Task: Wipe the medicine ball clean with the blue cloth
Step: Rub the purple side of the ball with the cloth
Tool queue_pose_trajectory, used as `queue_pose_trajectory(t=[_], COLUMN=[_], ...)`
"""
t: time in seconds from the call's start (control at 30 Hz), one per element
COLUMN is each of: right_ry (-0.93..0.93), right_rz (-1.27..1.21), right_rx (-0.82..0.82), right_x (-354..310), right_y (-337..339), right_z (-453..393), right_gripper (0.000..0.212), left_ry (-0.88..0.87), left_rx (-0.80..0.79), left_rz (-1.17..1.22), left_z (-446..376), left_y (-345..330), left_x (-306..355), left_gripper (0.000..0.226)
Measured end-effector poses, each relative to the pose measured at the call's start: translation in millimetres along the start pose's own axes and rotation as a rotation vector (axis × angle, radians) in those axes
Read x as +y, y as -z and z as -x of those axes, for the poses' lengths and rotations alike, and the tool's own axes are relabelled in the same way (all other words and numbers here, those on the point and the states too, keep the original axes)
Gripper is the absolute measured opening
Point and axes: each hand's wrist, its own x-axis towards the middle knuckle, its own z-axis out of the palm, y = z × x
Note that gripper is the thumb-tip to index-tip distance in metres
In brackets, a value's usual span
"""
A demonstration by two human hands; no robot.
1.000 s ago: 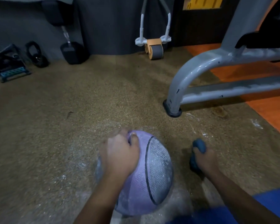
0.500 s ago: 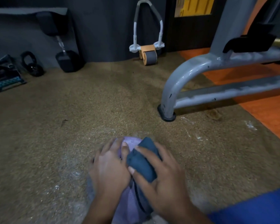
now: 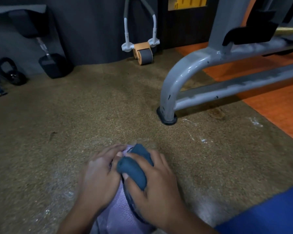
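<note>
A purple medicine ball [image 3: 119,211] with a dark seam rests on the speckled brown floor at the bottom centre, mostly hidden under both hands. My left hand [image 3: 99,179] lies flat on the ball's left top and steadies it. My right hand [image 3: 155,188] presses a bunched blue cloth [image 3: 134,168] onto the ball's top right, with the fingers wrapped over the cloth. The thumbs of the two hands nearly touch.
A grey machine frame leg [image 3: 167,102] stands on the floor to the right, ahead of the ball. An ab roller [image 3: 142,53], a dumbbell [image 3: 52,65] and a kettlebell [image 3: 12,73] line the dark back wall. An orange floor [image 3: 269,105] borders the right; a blue surface [image 3: 269,211] fills the bottom right corner.
A second ago my right hand held the cloth on the floor right of the ball; it brought the cloth onto the ball's top and has since slid it slightly nearer. The left hand stays on the ball.
</note>
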Motion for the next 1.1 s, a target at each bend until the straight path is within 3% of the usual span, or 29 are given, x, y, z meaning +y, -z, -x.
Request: queue_pose_trajectory(t=[0.13, 0.27, 0.43, 0.53, 0.63, 0.73, 0.87, 0.97, 1.1], right_ry=[-0.149, -0.363, -0.132, -0.044, -0.204, -0.381, -0.215, -0.083, -0.251], right_rz=[-0.072, -0.272, -0.074, 0.01, -0.006, -0.185, -0.021, 0.056, 0.004], right_rx=[-0.111, -0.067, -0.065, -0.08, -0.139, -0.087, -0.095, -0.1, -0.208], right_x=[13.5, 39.7, 7.5, 4.5, 24.7, 43.1, 15.5, 1.7, 28.4], right_y=[-1.4, 2.0, 12.6, 11.2, 10.0, 14.5, 22.7, 20.6, 16.4], right_z=[-37.1, -41.8, 12.8, -7.6, -41.1, -40.6, 8.3, 5.0, -41.2], right_gripper=[0.047, 0.038, 0.05, 0.047, 0.038, 0.033, 0.052, 0.051, 0.036], left_ry=[0.038, 0.116, 0.128, 0.115, 0.081, 0.107, 0.11, 0.091, 0.076], left_rx=[0.014, 0.025, 0.032, 0.045, 0.074, 0.098, 0.113, 0.099, 0.112], left_rz=[-0.028, -0.062, -0.057, -0.041, -0.065, -0.116, -0.113, -0.096, -0.114], left_z=[-2.7, -6.1, -6.7, -1.7, 4.7, 8.9, 9.0, 8.3, 8.4], left_y=[-0.6, -1.8, -5.7, -8.5, -8.8, -9.9, -12.4, -12.9, -12.7], left_x=[-3.7, -3.2, -4.6, -2.6, 2.6, 7.1, 9.4, 6.6, 4.7], left_gripper=[0.047, 0.05, 0.049, 0.049, 0.049, 0.049, 0.048, 0.051, 0.054])
